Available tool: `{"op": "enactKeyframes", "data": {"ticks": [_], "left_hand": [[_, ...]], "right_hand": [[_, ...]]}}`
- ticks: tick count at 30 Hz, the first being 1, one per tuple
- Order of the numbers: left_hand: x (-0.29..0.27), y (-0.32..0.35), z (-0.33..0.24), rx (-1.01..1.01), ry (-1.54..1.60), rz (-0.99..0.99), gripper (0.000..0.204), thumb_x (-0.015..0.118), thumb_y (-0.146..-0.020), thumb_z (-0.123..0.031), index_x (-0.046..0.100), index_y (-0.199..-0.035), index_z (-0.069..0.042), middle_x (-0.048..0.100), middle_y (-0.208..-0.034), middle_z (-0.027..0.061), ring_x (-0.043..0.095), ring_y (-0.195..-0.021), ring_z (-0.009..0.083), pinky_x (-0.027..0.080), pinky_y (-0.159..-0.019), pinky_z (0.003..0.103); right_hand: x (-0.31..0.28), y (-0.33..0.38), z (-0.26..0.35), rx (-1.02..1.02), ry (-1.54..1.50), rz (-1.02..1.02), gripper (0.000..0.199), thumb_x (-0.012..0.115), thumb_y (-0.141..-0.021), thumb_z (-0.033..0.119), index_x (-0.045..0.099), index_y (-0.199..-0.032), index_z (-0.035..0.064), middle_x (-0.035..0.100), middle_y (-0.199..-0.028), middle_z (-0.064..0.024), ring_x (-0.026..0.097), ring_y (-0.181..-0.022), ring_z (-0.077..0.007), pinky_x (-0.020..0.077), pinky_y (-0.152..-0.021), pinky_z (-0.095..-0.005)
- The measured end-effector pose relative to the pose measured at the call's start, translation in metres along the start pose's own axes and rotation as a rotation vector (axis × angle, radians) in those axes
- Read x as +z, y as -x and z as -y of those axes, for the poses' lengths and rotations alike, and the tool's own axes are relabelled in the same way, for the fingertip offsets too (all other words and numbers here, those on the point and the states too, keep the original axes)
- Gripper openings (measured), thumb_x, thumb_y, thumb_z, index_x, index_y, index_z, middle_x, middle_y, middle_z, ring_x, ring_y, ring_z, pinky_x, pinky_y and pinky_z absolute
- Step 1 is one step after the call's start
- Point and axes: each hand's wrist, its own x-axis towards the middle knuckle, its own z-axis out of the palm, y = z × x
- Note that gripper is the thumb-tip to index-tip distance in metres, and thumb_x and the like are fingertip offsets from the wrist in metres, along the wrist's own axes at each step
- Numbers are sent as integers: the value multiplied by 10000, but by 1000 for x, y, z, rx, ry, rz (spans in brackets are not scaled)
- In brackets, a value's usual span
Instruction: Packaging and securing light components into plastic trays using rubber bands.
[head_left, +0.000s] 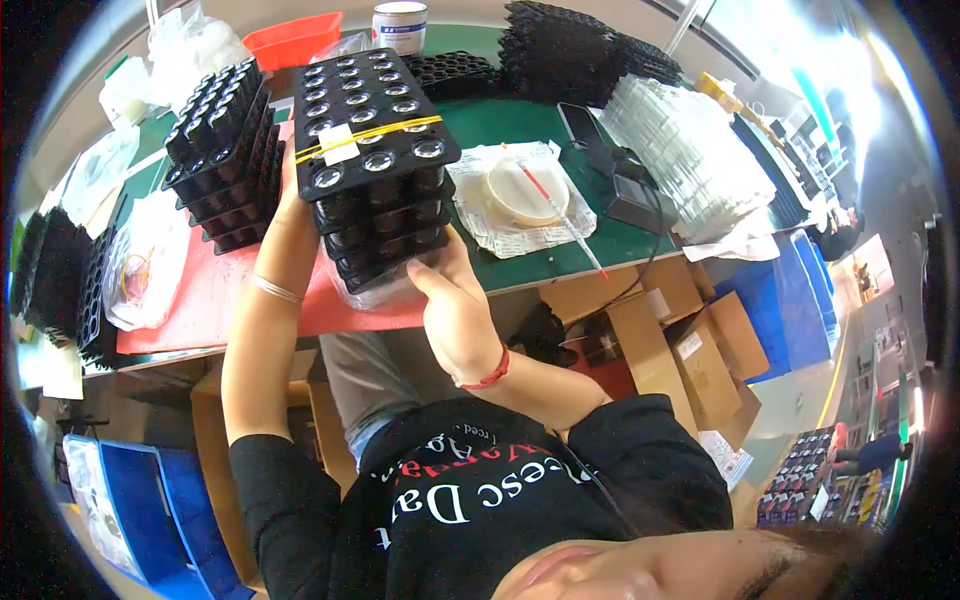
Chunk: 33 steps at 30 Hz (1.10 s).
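Note:
A tall stack of black plastic trays (375, 190), with round clear-topped pieces in its pockets, is held up in front of me over the bench's near edge. Yellow rubber bands (400, 128) cross its top tray beside a small white label (337, 145). My left hand (291, 192) grips the stack's left side, its fingers mostly hidden behind it. At the lower right my right hand (452, 295) is closed around the bottom of the stack, thumb toward me. Clear plastic film (375, 292) shows beneath the trays, by the right thumb.
More filled black trays (225, 165) stand on the red mat (165, 315) at left. A round dish (525, 192) with a red-and-white pen-like stick (545, 195) lies right of my hands. Clear trays (690, 155) are piled farther right; cardboard boxes (650, 340) sit below the bench.

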Motion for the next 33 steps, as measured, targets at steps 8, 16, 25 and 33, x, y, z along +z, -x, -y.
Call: {"op": "enactKeyframes", "data": {"ticks": [8,16,25,33], "left_hand": [[63,74,-64,-280,-61,-259,480,339,-1006,-364,489,-1300,-16,600,-1209,130,603,-1071,247,473,-944,387],[89,131,-108,222,-498,-43,339,423,-1000,-225,495,-1235,8,546,-1127,61,495,-1043,92,366,-957,240],[90,141,-124,258,-772,54,189,461,-989,-166,535,-945,3,440,-803,-16,374,-744,59,320,-662,201],[69,136,-117,148,-591,203,203,466,-996,-157,560,-1046,16,545,-920,-14,461,-852,74,387,-787,221]], "right_hand": [[-54,-3,55,-66,820,360,704,600,-888,84,213,-1472,19,467,-1364,-181,512,-1188,-201,420,-973,-335],[-37,-13,150,-222,1162,332,566,589,-919,140,344,-1415,23,685,-1013,-154,653,-952,-165,473,-860,-295],[71,-123,170,-258,2019,422,821,368,-817,742,599,-1203,55,626,-1127,-237,608,-1066,-361,467,-923,-435],[120,-153,134,-90,2230,601,756,420,-783,770,663,-1160,162,657,-1130,-139,639,-1029,-206,470,-879,-447]]}}
